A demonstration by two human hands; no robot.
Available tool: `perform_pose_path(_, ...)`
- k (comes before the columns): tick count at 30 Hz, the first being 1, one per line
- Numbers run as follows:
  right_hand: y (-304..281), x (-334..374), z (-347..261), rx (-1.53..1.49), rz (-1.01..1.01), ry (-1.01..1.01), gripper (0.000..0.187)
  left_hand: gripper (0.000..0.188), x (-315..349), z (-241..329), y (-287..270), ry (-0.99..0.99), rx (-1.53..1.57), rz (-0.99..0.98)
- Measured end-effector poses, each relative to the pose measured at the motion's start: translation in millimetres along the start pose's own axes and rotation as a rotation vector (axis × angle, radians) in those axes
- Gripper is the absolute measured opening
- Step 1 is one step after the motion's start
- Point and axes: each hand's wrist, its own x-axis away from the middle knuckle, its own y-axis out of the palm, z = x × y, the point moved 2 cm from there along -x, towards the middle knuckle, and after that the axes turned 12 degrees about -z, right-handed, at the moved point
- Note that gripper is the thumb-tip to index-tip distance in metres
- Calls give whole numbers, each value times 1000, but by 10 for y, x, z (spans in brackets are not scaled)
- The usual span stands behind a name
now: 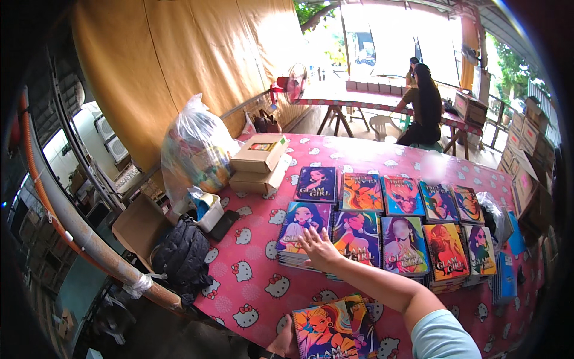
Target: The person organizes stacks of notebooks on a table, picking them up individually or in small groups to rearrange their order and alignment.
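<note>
Notebooks (326, 330) with bright covers are held at the near edge of the pink table (239, 293), their left side clamped in the partly hidden left hand (286, 342). With fingers spread apart, the right hand (320, 250) is stretched over a purple stack (302, 216) at the front row's left end; whether contact is made cannot be told.

Free gap between backpack (182, 257) and notebooks (405, 245)
</note>
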Motion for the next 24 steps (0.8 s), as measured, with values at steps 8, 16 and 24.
perform_pose_path(8,-1273,502,79,-731,-689,-458,21,64,230,-25,-440,113,318,-125)
perform_pose_path(16,415,-529,1080,-397,16,-117,30,37,22,-115,-141,-101,-274,231)
perform_pose_path(24,1225,-1113,1202,-99,-197,241,16,61,13,-152,137,162,-650,312)
